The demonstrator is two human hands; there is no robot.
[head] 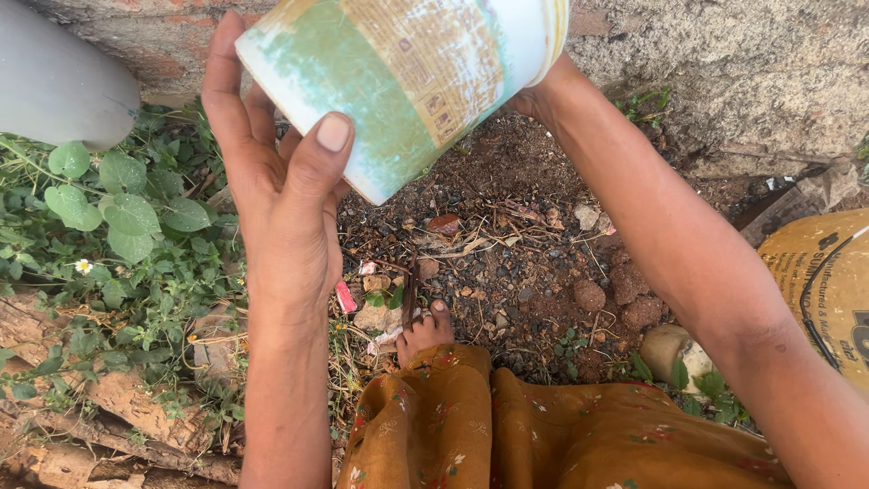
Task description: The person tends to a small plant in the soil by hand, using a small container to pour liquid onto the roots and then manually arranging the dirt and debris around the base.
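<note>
Head view, looking down. A worn white plastic bucket with faded green and yellow label panels [407, 77] is held tilted in the air between both hands, above a patch of dark, stony soil [507, 263]. The left hand [281, 190] supports the bucket's base: the palm lies against the bottom, the fingers extend upward along its left edge, and the thumb presses on the side wall. The right hand [543, 91] meets the bucket's upper right rim; its fingers are hidden behind the bucket, so their grip cannot be told.

Below the bucket, a bare foot [425, 330] rests on the soil, emerging from an ochre floral-print garment [507, 426]. Left of the bucket grow green round-leaved weeds [127, 217] with one small white flower [83, 266]; a grey rounded pipe [54, 81] lies at the upper left. Behind the bucket runs a rough stone and brick wall [724, 63]. Right of the soil patch sits a yellow sack with dark print [828, 290].
</note>
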